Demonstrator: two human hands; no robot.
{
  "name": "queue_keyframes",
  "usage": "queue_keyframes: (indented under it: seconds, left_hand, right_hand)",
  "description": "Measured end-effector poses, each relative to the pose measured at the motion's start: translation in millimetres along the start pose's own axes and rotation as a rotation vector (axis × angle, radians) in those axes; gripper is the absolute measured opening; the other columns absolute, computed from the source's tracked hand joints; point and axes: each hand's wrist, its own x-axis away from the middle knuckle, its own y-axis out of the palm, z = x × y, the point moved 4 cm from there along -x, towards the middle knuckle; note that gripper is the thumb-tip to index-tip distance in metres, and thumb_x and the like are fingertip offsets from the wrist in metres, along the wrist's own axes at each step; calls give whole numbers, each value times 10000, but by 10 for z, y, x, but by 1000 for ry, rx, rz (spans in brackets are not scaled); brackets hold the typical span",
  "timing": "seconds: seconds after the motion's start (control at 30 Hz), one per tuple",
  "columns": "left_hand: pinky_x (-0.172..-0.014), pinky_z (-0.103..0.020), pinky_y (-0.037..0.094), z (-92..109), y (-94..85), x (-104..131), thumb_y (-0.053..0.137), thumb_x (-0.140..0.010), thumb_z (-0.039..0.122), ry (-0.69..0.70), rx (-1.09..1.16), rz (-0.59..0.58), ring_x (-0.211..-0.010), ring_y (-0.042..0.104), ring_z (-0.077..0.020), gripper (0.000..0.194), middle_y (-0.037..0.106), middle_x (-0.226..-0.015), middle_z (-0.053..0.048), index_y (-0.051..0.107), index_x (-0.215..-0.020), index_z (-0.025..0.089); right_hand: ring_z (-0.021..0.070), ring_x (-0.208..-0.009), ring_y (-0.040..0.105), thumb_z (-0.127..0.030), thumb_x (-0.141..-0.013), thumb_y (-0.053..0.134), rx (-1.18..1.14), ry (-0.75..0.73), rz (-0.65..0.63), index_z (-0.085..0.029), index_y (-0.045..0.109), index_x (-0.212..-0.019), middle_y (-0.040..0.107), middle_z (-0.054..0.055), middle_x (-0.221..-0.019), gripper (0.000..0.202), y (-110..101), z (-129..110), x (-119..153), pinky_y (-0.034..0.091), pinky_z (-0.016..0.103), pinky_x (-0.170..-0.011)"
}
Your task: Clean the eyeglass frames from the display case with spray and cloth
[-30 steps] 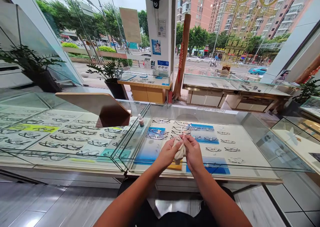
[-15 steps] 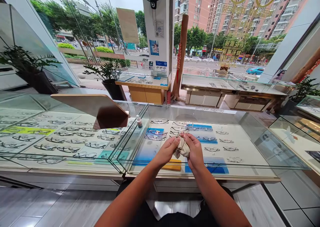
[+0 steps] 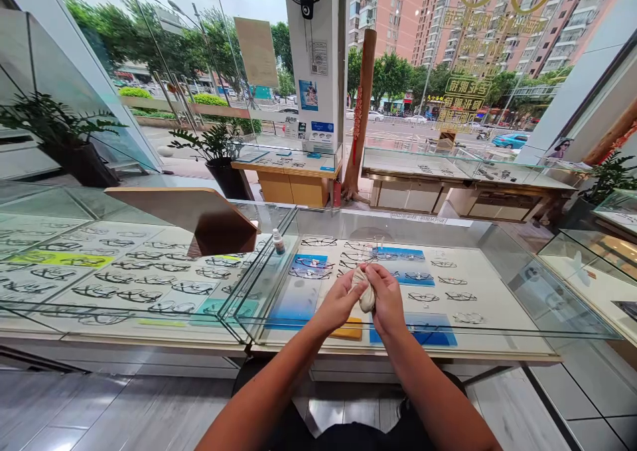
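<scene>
A bunched beige cloth [image 3: 367,298] is pinched between my two hands, above the glass display case [image 3: 468,345]. My left hand [image 3: 341,300] is closed on the cloth's left side, thumb pressed in from above. On the right side, my right hand [image 3: 389,300] is closed with its thumb and fingertips on the cloth. Whatever the cloth is folded around is mostly hidden; I cannot tell it clearly. Below, inside the case, eyeglasses [image 3: 423,297] lie in rows, some on blue cards [image 3: 413,330]. An orange-yellow pad [image 3: 348,329] shows partly behind my left wrist.
A small white spray bottle [image 3: 278,241] stands left of my hands on the glass. Farther left a tilted, brown-backed mirror or board [image 3: 199,215] stands over another case of eyeglasses [image 3: 139,295]. Potted plants [image 3: 223,156], a wooden post [image 3: 363,99] and more cases [image 3: 413,162] stand beyond.
My left hand has shifted slightly right, its thumb now farther over the cloth. The cloth is gathered more tightly, and thin dark lines seen at it before are now covered.
</scene>
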Motion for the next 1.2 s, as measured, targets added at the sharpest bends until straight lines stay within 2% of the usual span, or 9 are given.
queue_keyframes:
  seconds: [0.1, 0.27, 0.37, 0.47, 0.63, 0.8, 0.9, 1.1, 1.2]
  left_hand:
    - [-905, -346, 532, -46, -8, -4, 577, -958, 706, 1, -23, 181, -909, 678, -224, 636, 753, -975, -88, 738, -1178, 131]
    - [-986, -394, 550, -60, -101, 18, 613, -935, 705, -70, 131, 201, -1046, 713, -265, 622, 780, -1086, -107, 740, -1204, 160]
    - [-972, -418, 577, 3, -263, 85, 653, -883, 729, -114, 170, 315, -1088, 724, -288, 644, 783, -1144, -117, 726, -1229, 191]
    - [-997, -425, 579, 142, -344, 195, 616, -909, 728, -36, 68, 417, -1152, 716, -296, 645, 762, -1238, -130, 708, -1260, 194]
    - [-1100, -434, 524, 345, -51, 361, 422, -1087, 519, 211, -369, 257, -1276, 661, -292, 505, 707, -1368, -146, 681, -1353, 176]
    - [-1191, -489, 459, 313, 261, 401, 372, -1110, 344, 389, -660, 126, -1474, 514, -306, 511, 572, -1548, -182, 473, -1586, 186]
    - [-1174, -484, 481, 267, 268, 407, 371, -1108, 291, 435, -737, 167, -1484, 506, -292, 518, 571, -1550, -177, 423, -1616, 201]
    - [-1144, -456, 499, 278, 195, 467, 387, -1095, 254, 542, -874, 139, -1367, 609, -268, 454, 655, -1452, -158, 539, -1520, 209]
    - [-1075, -428, 524, 319, 85, 453, 390, -1098, 317, 475, -849, 123, -1254, 668, -267, 404, 723, -1319, -152, 645, -1384, 189]
  right_hand:
    - [171, -830, 708, -398, -728, 918, -5, -5, -34, -226, 817, -867, 799, 29, -923, 243, 40, 33, 8, 575, 292, -821]
    - [181, -815, 706, -444, -741, 905, -11, 0, -10, -219, 804, -883, 802, 49, -956, 284, 19, -96, -11, 586, 316, -765]
    - [178, -833, 688, -435, -751, 900, -29, -34, 18, -216, 792, -882, 797, 55, -988, 277, -29, -230, -30, 580, 320, -780]
    - [177, -871, 671, -423, -760, 898, -24, -73, 29, -218, 777, -873, 783, 48, -985, 264, -61, -273, -48, 560, 326, -838]
    - [185, -910, 657, -438, -768, 890, 37, -140, 44, -206, 754, -841, 750, 34, -935, 279, -22, -141, -57, 515, 334, -907]
    - [166, -782, 596, -450, -810, 860, 112, -194, 117, -203, 730, -848, 677, 10, -844, 282, 59, -41, 22, 499, 306, -757]
    - [172, -798, 599, -451, -823, 850, 134, -227, 146, -199, 721, -843, 666, 19, -849, 284, 80, -43, 71, 498, 307, -756]
    - [165, -766, 586, -455, -781, 876, 89, -235, 201, -196, 716, -831, 657, 10, -828, 309, 23, -82, 0, 487, 310, -731]
    - [180, -857, 614, -453, -761, 884, 79, -256, 214, -195, 731, -836, 701, 24, -864, 309, -32, -140, -103, 486, 326, -827]
